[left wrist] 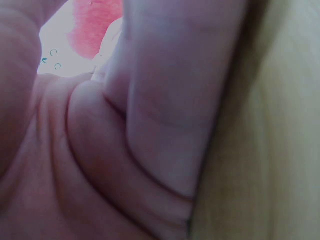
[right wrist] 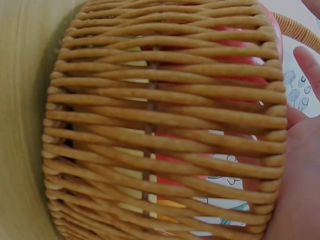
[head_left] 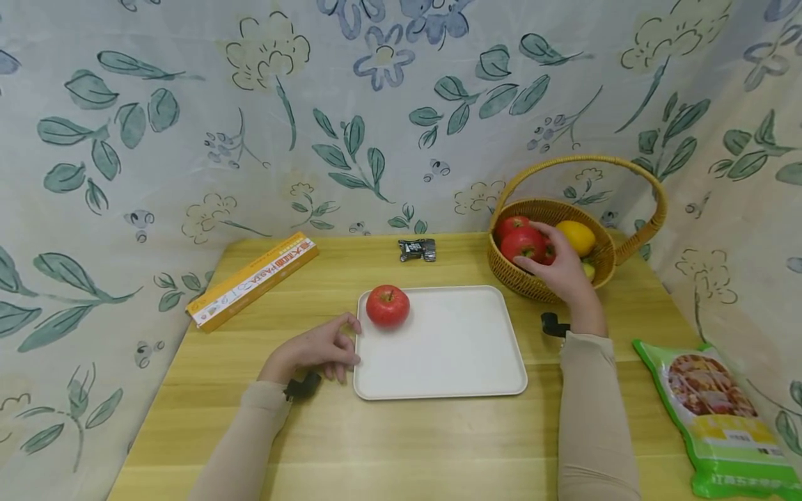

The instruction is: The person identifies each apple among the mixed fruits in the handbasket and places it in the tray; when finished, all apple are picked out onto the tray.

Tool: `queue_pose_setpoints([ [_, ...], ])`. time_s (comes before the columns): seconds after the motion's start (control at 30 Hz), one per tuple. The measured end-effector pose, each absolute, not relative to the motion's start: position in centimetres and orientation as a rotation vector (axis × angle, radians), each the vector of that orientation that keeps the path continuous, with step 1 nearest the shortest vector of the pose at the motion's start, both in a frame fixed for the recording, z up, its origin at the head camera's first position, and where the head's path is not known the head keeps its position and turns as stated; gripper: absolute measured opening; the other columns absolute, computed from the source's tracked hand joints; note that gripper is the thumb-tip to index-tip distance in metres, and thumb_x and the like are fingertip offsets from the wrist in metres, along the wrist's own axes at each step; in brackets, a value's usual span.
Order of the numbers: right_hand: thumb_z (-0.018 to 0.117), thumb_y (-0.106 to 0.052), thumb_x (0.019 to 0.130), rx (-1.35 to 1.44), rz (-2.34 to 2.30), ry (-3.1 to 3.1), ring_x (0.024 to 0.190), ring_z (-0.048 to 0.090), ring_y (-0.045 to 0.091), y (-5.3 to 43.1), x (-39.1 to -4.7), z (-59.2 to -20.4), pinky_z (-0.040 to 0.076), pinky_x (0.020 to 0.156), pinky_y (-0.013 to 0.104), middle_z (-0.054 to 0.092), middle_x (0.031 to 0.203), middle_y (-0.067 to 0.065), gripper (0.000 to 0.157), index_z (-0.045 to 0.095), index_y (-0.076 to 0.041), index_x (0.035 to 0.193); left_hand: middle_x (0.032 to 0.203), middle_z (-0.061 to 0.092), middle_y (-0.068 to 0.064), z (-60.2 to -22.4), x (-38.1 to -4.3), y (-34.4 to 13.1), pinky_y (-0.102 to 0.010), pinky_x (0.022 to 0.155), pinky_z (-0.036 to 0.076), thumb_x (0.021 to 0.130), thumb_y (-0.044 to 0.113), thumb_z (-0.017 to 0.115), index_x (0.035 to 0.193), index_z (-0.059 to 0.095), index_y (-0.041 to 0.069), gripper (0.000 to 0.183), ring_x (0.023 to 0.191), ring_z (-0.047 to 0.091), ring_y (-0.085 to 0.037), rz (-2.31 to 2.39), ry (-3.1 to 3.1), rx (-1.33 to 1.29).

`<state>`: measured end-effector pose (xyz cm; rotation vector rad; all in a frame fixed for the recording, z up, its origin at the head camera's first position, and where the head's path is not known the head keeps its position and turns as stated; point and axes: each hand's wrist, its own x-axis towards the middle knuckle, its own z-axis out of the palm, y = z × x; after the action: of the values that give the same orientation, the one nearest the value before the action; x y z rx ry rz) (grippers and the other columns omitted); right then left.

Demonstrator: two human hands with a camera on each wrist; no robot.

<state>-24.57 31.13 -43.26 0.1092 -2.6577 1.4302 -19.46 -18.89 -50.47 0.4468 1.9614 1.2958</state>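
In the head view my right hand [head_left: 560, 264] reaches over the near rim of a wicker basket [head_left: 526, 282]. Its thumb and fingers grip a red apple [head_left: 522, 245] among the fruit inside. The right wrist view is mostly filled by the basket's woven side [right wrist: 170, 105], with that hand [right wrist: 302, 160] at the rim. My left hand [head_left: 319, 348] rests by the left edge of a white tray [head_left: 451, 348], fingers loosely bent and fingertips right at the rim. Another red apple [head_left: 388, 306] sits in the tray's upper left corner. Palm and fingers [left wrist: 170, 90] fill much of the left wrist view.
Another red apple [head_left: 510, 226] and a yellow fruit [head_left: 576, 238] lie in the basket, beneath its tall arched handle [head_left: 579, 160]. A pasta box [head_left: 253, 282] lies back left. A small black packet [head_left: 416, 249] lies behind the tray. A green food bag [head_left: 720, 417] is at right.
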Motion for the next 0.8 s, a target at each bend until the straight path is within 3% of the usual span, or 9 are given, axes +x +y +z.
queue_pose_setpoints([
  [0.23,0.079,-0.042,0.096,0.118,1.395,-2.723,0.143,0.041,0.046,31.3,-24.7,-43.4,0.039,0.118,0.072,0.035,0.167,0.018,0.084,0.033,-0.026,0.164,0.081,0.074,-0.008,-50.3,-19.3,-18.8,-0.025,0.051,0.056,0.096,0.019,0.08,0.135,0.04,0.011,0.056,0.058,0.072,-0.017,1.305,1.955,0.442],
  [0.47,0.078,-0.04,0.097,0.164,1.289,-2.776,0.156,0.029,0.049,31.3,-25.1,-43.6,0.031,0.12,0.078,0.016,0.179,0.008,0.083,0.033,-0.027,0.166,0.081,0.074,-0.007,-50.3,-19.4,-18.8,-0.025,0.051,0.056,0.096,0.019,0.079,0.135,0.04,0.012,0.056,0.058,0.072,-0.017,1.301,1.959,0.439],
  [0.8,0.077,-0.037,0.098,0.188,1.208,-2.798,0.156,0.029,0.051,31.2,-25.8,-43.9,0.031,0.12,0.078,0.017,0.179,0.012,0.084,0.031,-0.024,0.167,0.081,0.074,-0.007,-50.3,-19.3,-18.8,-0.025,0.05,0.056,0.096,0.019,0.079,0.135,0.04,0.012,0.056,0.058,0.072,-0.017,1.297,1.964,0.435],
])
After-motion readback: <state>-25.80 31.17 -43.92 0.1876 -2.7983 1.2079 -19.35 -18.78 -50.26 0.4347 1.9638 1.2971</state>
